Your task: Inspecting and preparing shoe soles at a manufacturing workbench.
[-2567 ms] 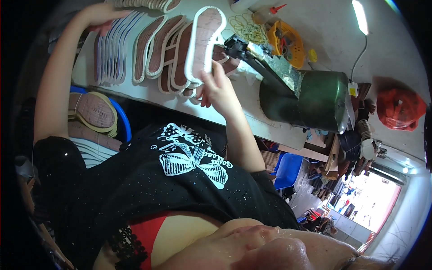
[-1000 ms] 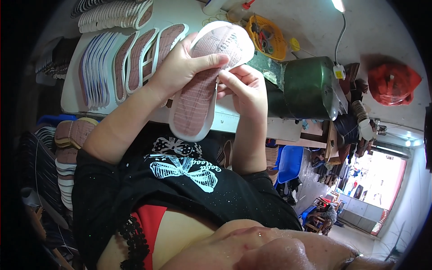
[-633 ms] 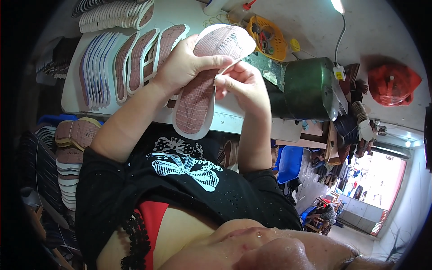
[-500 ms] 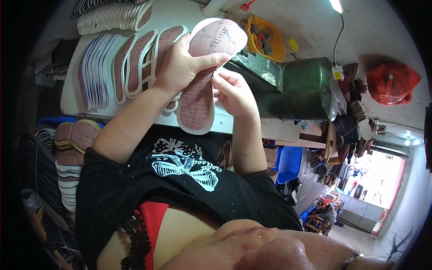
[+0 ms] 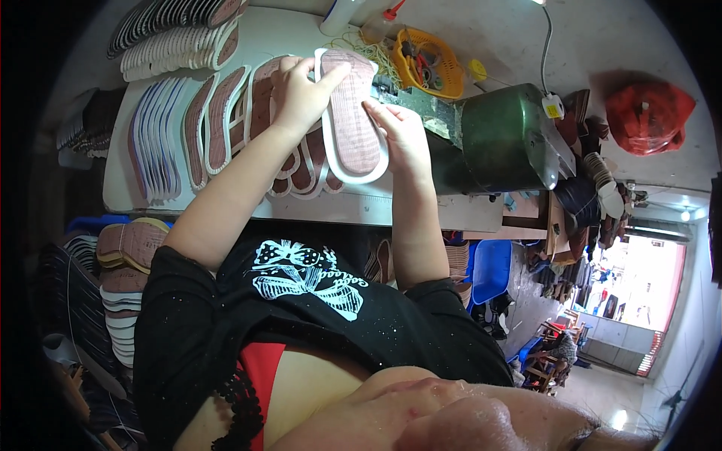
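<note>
Works in a pale-walled room, at a white table (image 5: 282, 30) with a green machine (image 5: 504, 139) at its right end. Holds one sole (image 5: 352, 128), brown with a white rim, raised above the table just left of the machine, brown face toward the camera. With the left hand (image 5: 301, 94), on the sole's side away from the machine, grips the upper part, closed firmly enough to carry, with thumb on the face and fingers at and behind the edge. With the right hand (image 5: 402, 135), on the side nearer the machine, touches the opposite edge by the thumb tip, fingers bent; cannot tell if pinching, because of partly hidden fingertips. Visible farther left of the machine: loose soles (image 5: 224, 120), then a row of purple-edged soles (image 5: 156, 139). Visible just behind the machine: a yellow basket (image 5: 444, 89) with tools; to its right, a red bag (image 5: 650, 116); below, a blue bin (image 5: 492, 270).
</note>
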The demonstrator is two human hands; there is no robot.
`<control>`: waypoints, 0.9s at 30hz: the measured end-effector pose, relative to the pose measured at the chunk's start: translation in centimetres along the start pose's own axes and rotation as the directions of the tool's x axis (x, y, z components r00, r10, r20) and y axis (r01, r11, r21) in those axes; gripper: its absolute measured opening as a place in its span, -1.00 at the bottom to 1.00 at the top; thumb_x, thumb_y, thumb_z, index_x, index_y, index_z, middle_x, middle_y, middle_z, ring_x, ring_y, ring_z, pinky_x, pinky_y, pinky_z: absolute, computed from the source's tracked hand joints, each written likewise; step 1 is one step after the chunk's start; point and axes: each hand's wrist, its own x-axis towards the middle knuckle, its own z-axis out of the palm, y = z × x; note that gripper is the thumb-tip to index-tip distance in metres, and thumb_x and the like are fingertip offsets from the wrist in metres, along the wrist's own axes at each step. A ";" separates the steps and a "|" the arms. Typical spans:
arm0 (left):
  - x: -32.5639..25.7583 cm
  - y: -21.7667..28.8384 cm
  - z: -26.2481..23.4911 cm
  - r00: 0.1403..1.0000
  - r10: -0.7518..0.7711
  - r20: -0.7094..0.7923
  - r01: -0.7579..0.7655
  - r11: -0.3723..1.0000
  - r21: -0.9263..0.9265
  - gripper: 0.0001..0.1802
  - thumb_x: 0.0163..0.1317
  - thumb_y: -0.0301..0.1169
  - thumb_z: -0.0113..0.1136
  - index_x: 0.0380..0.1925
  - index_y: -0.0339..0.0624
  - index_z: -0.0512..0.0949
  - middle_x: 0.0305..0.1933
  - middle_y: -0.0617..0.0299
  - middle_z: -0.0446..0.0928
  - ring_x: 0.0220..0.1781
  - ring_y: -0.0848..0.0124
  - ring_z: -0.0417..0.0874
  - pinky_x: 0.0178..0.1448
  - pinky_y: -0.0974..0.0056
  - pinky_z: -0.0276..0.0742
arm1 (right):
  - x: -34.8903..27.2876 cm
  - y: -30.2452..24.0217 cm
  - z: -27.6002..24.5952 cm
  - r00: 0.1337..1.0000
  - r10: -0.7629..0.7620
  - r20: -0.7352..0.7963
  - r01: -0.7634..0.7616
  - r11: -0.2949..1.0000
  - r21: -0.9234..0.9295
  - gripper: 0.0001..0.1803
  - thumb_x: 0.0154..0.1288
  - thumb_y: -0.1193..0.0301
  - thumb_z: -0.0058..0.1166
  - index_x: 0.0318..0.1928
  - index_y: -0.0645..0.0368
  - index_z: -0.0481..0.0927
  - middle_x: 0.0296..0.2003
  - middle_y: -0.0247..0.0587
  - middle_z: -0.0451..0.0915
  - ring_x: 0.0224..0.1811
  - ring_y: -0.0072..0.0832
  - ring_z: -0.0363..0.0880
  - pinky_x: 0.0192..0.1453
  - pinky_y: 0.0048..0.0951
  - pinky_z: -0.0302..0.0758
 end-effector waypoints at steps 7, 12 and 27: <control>1.8 0.6 1.8 0.998 0.069 0.008 -0.069 0.977 0.203 -0.35 -0.08 0.13 0.26 -0.28 -0.29 0.59 0.02 -0.02 0.42 0.12 0.08 0.36 0.19 0.08 0.27 | -2.0 1.3 -2.4 0.997 -0.029 0.068 0.014 0.978 0.210 -0.70 0.26 0.41 0.08 -0.14 0.46 0.53 -0.32 -0.10 0.63 -0.34 -0.50 0.63 -0.23 -0.54 0.56; 3.3 0.7 2.0 0.998 0.050 0.032 -0.054 0.988 0.142 -0.39 -0.04 0.12 0.24 -0.42 -0.33 0.61 -0.23 -0.04 0.58 -0.09 0.10 0.56 0.03 0.14 0.44 | -3.7 2.1 0.2 0.997 0.048 0.065 -0.063 0.963 0.264 -0.65 0.27 0.30 0.01 -0.13 0.40 0.51 -0.40 -0.02 0.63 -0.46 -0.36 0.66 -0.41 -0.42 0.61; 11.3 5.6 -1.8 0.326 0.311 0.893 -0.831 0.545 0.113 -0.61 0.10 -0.05 0.17 -0.13 0.03 0.53 0.11 0.21 0.44 0.35 0.21 0.22 0.47 -0.07 -0.29 | 0.6 2.6 3.4 0.982 -0.049 -0.182 0.105 0.942 0.317 -0.66 0.35 0.23 -0.04 -0.11 0.29 0.49 -0.46 -0.13 0.62 -0.57 -0.50 0.61 -0.47 -0.53 0.55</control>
